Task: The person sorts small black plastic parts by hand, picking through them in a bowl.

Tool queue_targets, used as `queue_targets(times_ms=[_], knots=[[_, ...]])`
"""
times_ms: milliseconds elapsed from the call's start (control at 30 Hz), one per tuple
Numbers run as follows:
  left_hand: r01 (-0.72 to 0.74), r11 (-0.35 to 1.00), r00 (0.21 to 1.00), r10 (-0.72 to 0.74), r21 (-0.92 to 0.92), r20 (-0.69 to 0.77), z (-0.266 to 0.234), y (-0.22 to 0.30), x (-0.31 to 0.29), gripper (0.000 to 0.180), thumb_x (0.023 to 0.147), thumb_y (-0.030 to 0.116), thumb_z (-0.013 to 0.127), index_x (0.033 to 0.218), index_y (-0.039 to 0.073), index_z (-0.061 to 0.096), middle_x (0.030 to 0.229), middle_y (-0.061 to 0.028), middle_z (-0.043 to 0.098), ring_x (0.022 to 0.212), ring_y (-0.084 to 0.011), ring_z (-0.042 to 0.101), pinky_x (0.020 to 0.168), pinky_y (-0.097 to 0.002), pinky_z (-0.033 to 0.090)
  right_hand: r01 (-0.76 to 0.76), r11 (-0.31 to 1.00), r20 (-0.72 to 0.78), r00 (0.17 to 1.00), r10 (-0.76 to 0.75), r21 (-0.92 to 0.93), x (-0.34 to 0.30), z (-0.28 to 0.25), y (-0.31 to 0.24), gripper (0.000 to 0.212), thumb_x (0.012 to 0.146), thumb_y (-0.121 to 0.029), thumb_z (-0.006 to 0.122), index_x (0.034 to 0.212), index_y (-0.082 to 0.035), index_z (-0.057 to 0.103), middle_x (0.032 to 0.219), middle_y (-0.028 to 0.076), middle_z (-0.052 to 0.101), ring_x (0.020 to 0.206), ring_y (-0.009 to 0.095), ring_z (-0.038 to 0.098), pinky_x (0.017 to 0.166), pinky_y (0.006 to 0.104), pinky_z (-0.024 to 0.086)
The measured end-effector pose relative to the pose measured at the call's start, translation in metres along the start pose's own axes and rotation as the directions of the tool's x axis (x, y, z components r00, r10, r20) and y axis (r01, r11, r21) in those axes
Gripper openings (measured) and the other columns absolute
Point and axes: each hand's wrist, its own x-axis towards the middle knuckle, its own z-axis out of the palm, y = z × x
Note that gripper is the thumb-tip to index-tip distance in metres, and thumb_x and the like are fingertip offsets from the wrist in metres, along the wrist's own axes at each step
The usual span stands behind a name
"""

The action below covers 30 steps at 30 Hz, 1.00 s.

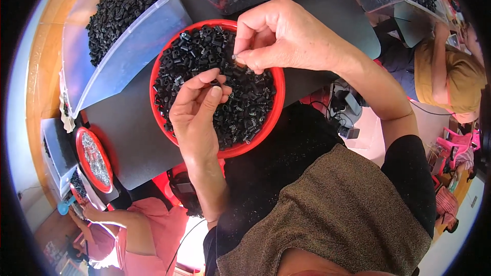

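Note:
Both hands are over a red round basin (280, 89) heaped with small black plastic parts (197, 51), with little metal springs (255, 122) among them. My left hand (197, 107) is closed, its thumb and fingers pinching a small black plastic part (215, 82) that is partly hidden by the fingertips. Above and to the right of it, my right hand (281, 38) is closed in a pinch. At its fingertips is a tiny shiny bit, too small to name. The two hands are a short way apart and do not touch.
The basin stands on a dark table (133, 138). Clear plastic bins (146, 30) of black parts crowd its far side. At the left is a red bowl (94, 161) of silvery pieces, near a person in pink (148, 235). Another person in a brown top (445, 74) sits at the right.

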Motion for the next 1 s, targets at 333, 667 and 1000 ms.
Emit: queue_targets(times_ms=[333,667,1000], knots=[[-0.035,0.998,0.999,0.033,-0.054,-0.029,-0.004,-0.001,-0.006,0.018,0.085,-0.003,0.063,0.103,-0.001,0.063,0.095,-0.0099,0.067,0.077,-0.0143,0.064,0.07,-0.0243,0.051,0.221,0.975,0.038,0.975,-0.219,-0.039,0.001,0.019,0.003,0.01,0.079,0.002,0.067,0.089,0.003,0.066,0.074,0.01,0.068,0.066,0.013,0.066,0.06,0.0253,0.051],[-0.118,0.984,0.993,0.12,0.133,-0.005,-0.003,0.0,-0.009,0.014,0.084,-0.006,0.062,0.097,-0.003,0.063,0.088,-0.0086,0.066,0.076,-0.0141,0.063,0.067,-0.0236,0.05,0.29,0.913,0.0,0.953,-0.303,-0.288,-0.004,0.031,-0.004,0.022,0.072,-0.002,0.07,0.092,0.001,0.063,0.071,0.014,0.066,0.063,0.025,0.066,0.058,0.0331,0.05],[0.006,0.963,0.998,0.011,-0.271,0.064,-0.017,0.001,-0.008,0.025,0.082,-0.001,0.066,0.106,-0.002,0.061,0.094,-0.011,0.064,0.075,-0.0156,0.058,0.067,-0.025,0.046,0.198,0.91,-0.07,0.969,-0.239,-0.364,0.013,-0.003,0.006,0.01,0.08,-0.006,0.069,0.086,0.001,0.067,0.077,0.008,0.065,0.072,0.016,0.066,0.065,0.026,0.05]])
